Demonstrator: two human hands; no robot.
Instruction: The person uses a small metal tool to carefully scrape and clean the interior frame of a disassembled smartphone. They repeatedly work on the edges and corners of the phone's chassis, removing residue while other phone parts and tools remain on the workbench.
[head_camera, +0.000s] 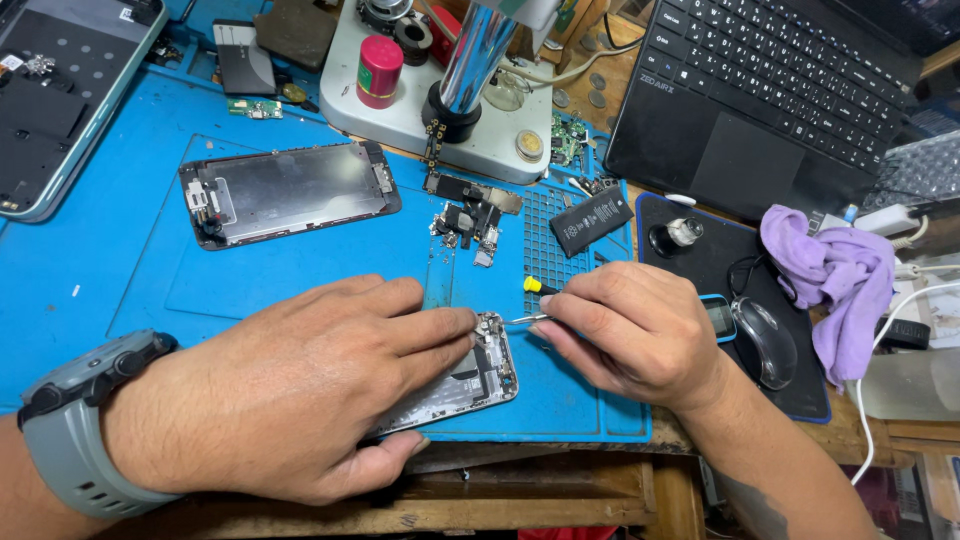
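My left hand (300, 395) lies flat over an opened phone body (478, 378) on the blue work mat (120, 260), its fingertips pressing near the phone's upper end. My right hand (630, 335) grips a small screwdriver (535, 300) with a yellow cap, the metal tip resting at the phone's top edge. Most of the phone is hidden under my left hand. A grey watch (85, 420) sits on my left wrist.
A detached phone screen (290, 190) lies face down on the mat. Loose small parts (470, 215) and a black battery (590, 220) lie above my hands. A microscope base (430, 110), laptop (770, 100), mouse (765, 340) and purple cloth (835, 280) surround the mat.
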